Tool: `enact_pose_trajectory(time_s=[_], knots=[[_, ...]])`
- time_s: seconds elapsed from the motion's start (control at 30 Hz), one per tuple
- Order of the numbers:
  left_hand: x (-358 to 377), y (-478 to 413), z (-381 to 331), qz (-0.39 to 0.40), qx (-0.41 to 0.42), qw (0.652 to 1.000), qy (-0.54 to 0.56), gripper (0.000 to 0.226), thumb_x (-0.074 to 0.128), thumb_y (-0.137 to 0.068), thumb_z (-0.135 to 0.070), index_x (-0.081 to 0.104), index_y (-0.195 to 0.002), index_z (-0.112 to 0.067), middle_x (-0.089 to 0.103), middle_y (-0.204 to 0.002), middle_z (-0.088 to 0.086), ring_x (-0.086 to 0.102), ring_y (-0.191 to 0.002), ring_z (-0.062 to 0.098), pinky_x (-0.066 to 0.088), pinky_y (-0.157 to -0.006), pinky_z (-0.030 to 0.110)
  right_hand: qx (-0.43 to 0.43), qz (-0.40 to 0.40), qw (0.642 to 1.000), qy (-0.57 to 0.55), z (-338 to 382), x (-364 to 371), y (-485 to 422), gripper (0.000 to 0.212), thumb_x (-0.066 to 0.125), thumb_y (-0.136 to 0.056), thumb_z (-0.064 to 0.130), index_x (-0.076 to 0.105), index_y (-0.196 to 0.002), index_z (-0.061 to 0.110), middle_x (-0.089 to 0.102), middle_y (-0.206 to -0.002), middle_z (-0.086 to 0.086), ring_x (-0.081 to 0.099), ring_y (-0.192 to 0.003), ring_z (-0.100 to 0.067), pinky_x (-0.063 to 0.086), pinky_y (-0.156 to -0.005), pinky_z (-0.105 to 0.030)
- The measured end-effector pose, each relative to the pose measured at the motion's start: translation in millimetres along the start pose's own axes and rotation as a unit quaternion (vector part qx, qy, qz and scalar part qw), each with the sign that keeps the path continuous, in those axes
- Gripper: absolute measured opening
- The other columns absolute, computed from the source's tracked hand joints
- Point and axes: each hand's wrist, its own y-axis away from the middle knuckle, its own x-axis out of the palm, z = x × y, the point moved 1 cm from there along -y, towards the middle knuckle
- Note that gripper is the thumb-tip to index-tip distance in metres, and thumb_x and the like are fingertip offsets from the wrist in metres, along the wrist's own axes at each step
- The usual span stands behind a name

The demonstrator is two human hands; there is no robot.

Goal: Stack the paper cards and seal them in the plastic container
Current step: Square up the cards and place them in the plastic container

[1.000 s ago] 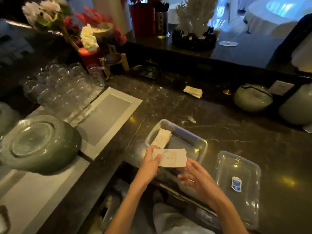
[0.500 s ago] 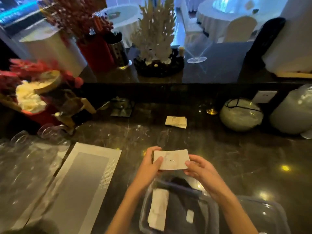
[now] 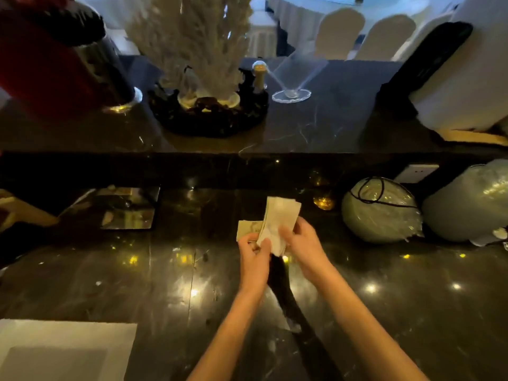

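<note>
A small bundle of pale paper cards (image 3: 277, 221) is held tilted, its top leaning away from me, above the dark marble counter (image 3: 165, 270). My right hand (image 3: 303, 244) grips its right edge and my left hand (image 3: 254, 255) pinches its lower left corner. Just behind my left hand more pale cards (image 3: 247, 228) lie flat on the counter, partly hidden by the held bundle. The plastic container and its lid are out of view.
Two round pale green vessels (image 3: 380, 210) (image 3: 467, 202) stand at the right. A mirrored square tile (image 3: 123, 207) lies at the left, a white placemat (image 3: 66, 350) at the lower left. On the raised ledge stand a coral ornament (image 3: 206, 78), a martini glass (image 3: 291, 86) and a red vase (image 3: 46, 64).
My hands have reached forward with the card to the cards lying farther back on the counter. My view has tilted up, so the container has dropped out of sight.
</note>
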Motion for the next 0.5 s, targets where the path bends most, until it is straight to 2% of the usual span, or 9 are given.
enact_pose_trajectory(time_s=[0.07, 0.13, 0.2, 0.27, 0.33, 0.4, 0.47, 0.5], knots=[[-10.8, -18.8, 0.3, -0.014, -0.035, 0.998, 0.046, 0.03, 0.055, -0.1, -0.021, 0.036, -0.123, -0.024, 0.058, -0.114, -0.001, 0.062, -0.1, 0.009, 0.051, -0.077, 0.023, -0.054, 0.034, 0.983, 0.174, 16.1, -3.5, -37.4, 0.039, 0.057, -0.096, 0.011, 0.052, -0.135, 0.014, 0.064, -0.122, -0.003, 0.065, -0.11, -0.022, 0.055, -0.089, -0.034], [-22.9, -35.0, 3.5, -0.042, -0.093, 0.99, 0.097, 0.032, 0.054, -0.101, -0.019, 0.034, -0.125, -0.02, 0.058, -0.115, 0.005, 0.062, -0.102, 0.016, 0.053, -0.083, 0.031, -0.055, 0.109, 0.932, 0.342, 28.8, -2.4, -71.4, 0.041, 0.057, -0.096, 0.014, 0.051, -0.137, 0.016, 0.061, -0.13, -0.007, 0.059, -0.12, -0.027, 0.05, -0.099, -0.044], [-30.3, -45.9, 10.0, -0.055, -0.167, 0.976, 0.129, 0.035, 0.052, -0.102, -0.017, 0.034, -0.131, -0.015, 0.054, -0.115, 0.012, 0.058, -0.101, 0.023, 0.052, -0.094, 0.04, -0.037, 0.193, 0.875, 0.442, 34.1, 5.6, -96.1, 0.039, 0.054, -0.098, 0.015, 0.051, -0.136, 0.02, 0.06, -0.132, -0.006, 0.058, -0.122, -0.025, 0.049, -0.101, -0.045], [-31.9, -52.7, 16.1, -0.048, -0.231, 0.961, 0.147, 0.034, 0.051, -0.102, -0.017, 0.037, -0.132, -0.012, 0.051, -0.101, 0.01, 0.055, -0.089, 0.021, 0.048, -0.099, 0.042, -0.03, 0.244, 0.822, 0.514, 31.1, 18.7, -113.5, 0.038, 0.052, -0.099, 0.015, 0.051, -0.137, 0.02, 0.057, -0.136, -0.006, 0.054, -0.127, -0.024, 0.045, -0.105, -0.042], [-30.4, -56.3, 20.6, -0.044, -0.268, 0.949, 0.158, 0.023, 0.05, -0.103, -0.018, 0.042, -0.124, -0.013, 0.049, -0.095, 0.007, 0.055, -0.09, 0.022, 0.047, -0.1, 0.043, -0.027, 0.268, 0.771, 0.577, 23.7, 31.6, -126.2, 0.045, 0.048, -0.101, 0.014, 0.043, -0.146, 0.017, 0.048, -0.149, -0.007, 0.043, -0.139, -0.025, 0.036, -0.111, -0.038], [-27.7, -59.7, 22.8, -0.048, -0.275, 0.945, 0.173, 0.011, 0.049, -0.103, -0.016, 0.047, -0.113, -0.014, 0.049, -0.098, 0.008, 0.054, -0.098, 0.026, 0.048, -0.097, 0.043, -0.027, 0.279, 0.75, 0.599, 16.7, 41.9, -134.8, 0.048, 0.047, -0.102, 0.012, 0.038, -0.149, 0.012, 0.043, -0.153, -0.009, 0.039, -0.142, -0.027, 0.032, -0.113, -0.036], [-24.1, -63.9, 23.3, -0.058, -0.266, 0.945, 0.182, 0.004, 0.048, -0.102, -0.012, 0.051, -0.1, -0.013, 0.05, -0.091, 0.007, 0.053, -0.088, 0.023, 0.049, -0.087, 0.038, -0.032, 0.28, 0.738, 0.614, 9.7, 46.6, -141.9, 0.047, 0.045, -0.102, 0.012, 0.038, -0.149, 0.011, 0.042, -0.153, -0.011, 0.038, -0.142, -0.029, 0.032, -0.112, -0.036], [-22.0, -66.6, 23.3, -0.064, -0.263, 0.945, 0.184, 0.007, 0.048, -0.102, -0.011, 0.053, -0.098, -0.012, 0.051, -0.089, 0.006, 0.054, -0.088, 0.022, 0.048, -0.088, 0.038, -0.033, 0.279, 0.731, 0.621, 7.8, 47.4, -144.4, 0.049, 0.045, -0.102, 0.012, 0.036, -0.15, 0.012, 0.04, -0.155, -0.012, 0.036, -0.143, -0.03, 0.031, -0.114, -0.038]])
